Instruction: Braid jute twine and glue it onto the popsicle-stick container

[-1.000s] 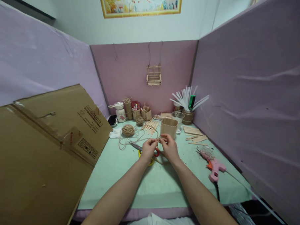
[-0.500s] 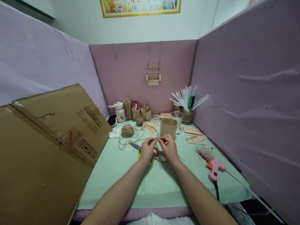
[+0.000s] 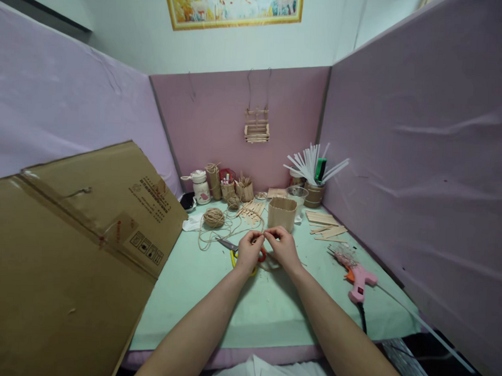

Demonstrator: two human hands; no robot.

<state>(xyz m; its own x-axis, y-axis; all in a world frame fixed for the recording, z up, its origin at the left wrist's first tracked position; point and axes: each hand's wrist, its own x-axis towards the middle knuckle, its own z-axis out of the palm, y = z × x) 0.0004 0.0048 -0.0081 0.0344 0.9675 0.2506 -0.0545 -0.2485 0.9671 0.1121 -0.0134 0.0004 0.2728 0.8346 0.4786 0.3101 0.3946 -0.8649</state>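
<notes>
Thin brown jute twine (image 3: 263, 230) lay between both hands' fingertips; left hand (image 3: 249, 250) and right hand (image 3: 282, 248) pinched it closed | forearms reached forward, converging

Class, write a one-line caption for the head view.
Two hands pinch twine above scissors, near a glue gun.

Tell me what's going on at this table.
A person's left hand and right hand pinch what looks like a strand of twine between their fingertips, just in front of a brown container. Scissors lie partly hidden by the left hand. A ball of twine sits off to the left, a pink glue gun to the right.
</notes>
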